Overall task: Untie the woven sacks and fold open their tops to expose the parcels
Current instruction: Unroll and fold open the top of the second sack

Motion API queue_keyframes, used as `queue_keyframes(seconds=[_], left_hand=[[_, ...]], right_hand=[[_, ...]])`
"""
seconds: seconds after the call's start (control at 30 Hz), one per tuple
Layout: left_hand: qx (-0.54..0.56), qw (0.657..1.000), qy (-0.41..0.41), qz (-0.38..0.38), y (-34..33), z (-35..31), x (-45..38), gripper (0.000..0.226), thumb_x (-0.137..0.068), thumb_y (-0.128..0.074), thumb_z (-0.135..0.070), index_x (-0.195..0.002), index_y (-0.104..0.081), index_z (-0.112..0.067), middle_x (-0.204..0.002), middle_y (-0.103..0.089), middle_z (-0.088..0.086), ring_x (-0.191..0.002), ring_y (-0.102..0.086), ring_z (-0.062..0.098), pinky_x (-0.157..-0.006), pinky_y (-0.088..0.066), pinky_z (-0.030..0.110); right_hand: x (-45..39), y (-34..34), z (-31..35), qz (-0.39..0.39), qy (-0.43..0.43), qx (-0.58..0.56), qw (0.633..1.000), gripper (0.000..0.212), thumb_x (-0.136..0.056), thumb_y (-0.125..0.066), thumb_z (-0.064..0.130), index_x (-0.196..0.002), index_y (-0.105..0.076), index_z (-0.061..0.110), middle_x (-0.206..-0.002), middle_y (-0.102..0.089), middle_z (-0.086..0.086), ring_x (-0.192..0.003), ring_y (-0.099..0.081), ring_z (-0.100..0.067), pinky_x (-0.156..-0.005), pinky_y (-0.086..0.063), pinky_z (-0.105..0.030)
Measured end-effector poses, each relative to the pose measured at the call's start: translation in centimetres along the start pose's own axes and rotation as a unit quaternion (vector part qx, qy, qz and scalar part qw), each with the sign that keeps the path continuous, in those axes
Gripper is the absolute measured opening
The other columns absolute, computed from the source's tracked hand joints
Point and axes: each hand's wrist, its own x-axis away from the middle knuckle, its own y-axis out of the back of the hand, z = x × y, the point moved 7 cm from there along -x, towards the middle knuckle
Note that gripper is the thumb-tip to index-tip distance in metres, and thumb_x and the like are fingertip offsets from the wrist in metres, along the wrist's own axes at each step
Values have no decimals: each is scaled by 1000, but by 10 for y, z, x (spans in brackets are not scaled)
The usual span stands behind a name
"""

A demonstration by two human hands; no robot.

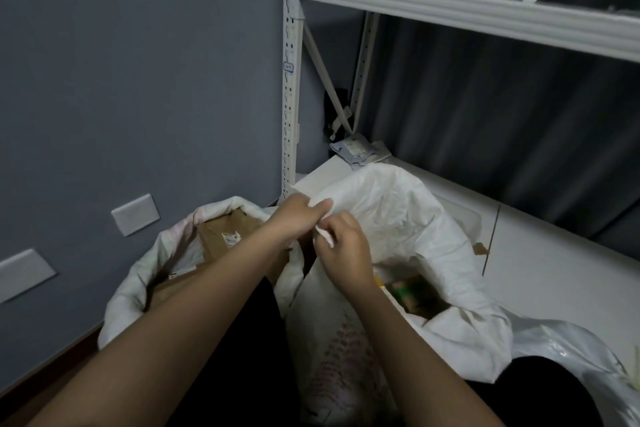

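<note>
Grey wall point(138, 62) fills the left, with a white metal shelving rack point(292, 80) standing at the right. Below, two white woven sacks sit side by side: the left sack point(138, 274) has its top rolled open over brown cardboard parcels point(225, 236), and the right sack point(398, 218) has its top partly raised. Both hands meet at that sack's near rim. The left hand point(298, 218) and right hand point(343, 246) each pinch the white fabric.
</note>
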Motion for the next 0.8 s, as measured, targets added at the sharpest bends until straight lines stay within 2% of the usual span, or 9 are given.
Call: queue_keyframes(seconds=[0.1,0.17,0.23,0.3,0.4,0.47,0.53,0.63,0.8], left_hand=[[58,998,28,-11,4,18,-11,29,-95,-53,-24,-107,-63,0,-105,-65,18,-99,-61,29,-89,-48,39],[138,988,55,38,-3,32,-12,23,-97,-50,-25,-104,-63,-8,-105,-64,17,-94,-58,27,-82,-48,38],[209,973,66,78,-10,35,-2,23,-99,-46,-24,-112,-61,-13,-101,-64,10,-88,-57,22,-70,-47,29],[302,940,92,130,-21,40,8,27,-99,-42,-18,-121,-58,-10,-104,-67,9,-97,-61,22,-86,-51,33],[386,899,110,172,-21,41,23,31,-98,-37,-11,-121,-57,-4,-102,-71,11,-98,-63,25,-94,-45,37],[322,933,112,116,-11,41,26,35,-100,-38,-18,-128,-52,-2,-109,-67,15,-102,-62,28,-81,-48,33],[86,994,47,43,5,34,27,50,-97,-39,-48,-128,-53,-10,-118,-59,8,-112,-55,24,-82,-43,31],[-149,976,-132,86,-3,19,22,61,-86,-41,-59,-109,-62,-6,-101,-63,6,-99,-58,22,-78,-38,27],[74,993,-26,83,15,32,15,26,-99,-47,-18,-76,-60,-19,-68,-66,-11,-68,-59,3,-53,-43,10]], right_hand=[[3,1,-6,155,-6,-17,988,26,-89,-63,13,-115,-68,14,-106,-59,1,-101,-54,-9,-87,-38,-10],[-7,31,-8,106,17,34,994,37,-88,-57,9,-124,-63,18,-120,-55,2,-117,-45,-12,-98,-25,-4],[-24,50,-1,76,90,146,982,56,-81,-49,6,-136,-52,20,-136,-46,0,-131,-32,-17,-109,-14,-13],[-41,39,-2,157,127,256,945,66,-79,-45,3,-142,-42,23,-149,-36,0,-142,-17,-22,-117,-8,-32],[-55,17,-10,317,126,324,883,33,-88,-55,13,-116,-60,30,-126,-58,4,-135,-34,-19,-116,-10,-41],[-59,13,-16,393,68,314,862,16,-90,-60,28,-76,-55,34,-85,-61,7,-99,-56,-21,-86,-39,-34],[-60,8,-21,419,19,277,865,24,-88,-63,37,-69,-52,28,-70,-52,8,-76,-53,-20,-62,-36,-30],[-63,-4,-17,412,-4,180,893,16,-86,-68,34,-86,-66,18,-79,-62,5,-77,-57,-16,-70,-44,-32],[-68,8,-22,466,3,245,850,36,-75,-76,41,-103,-59,28,-98,-61,10,-88,-57,-14,-76,-46,-31]])
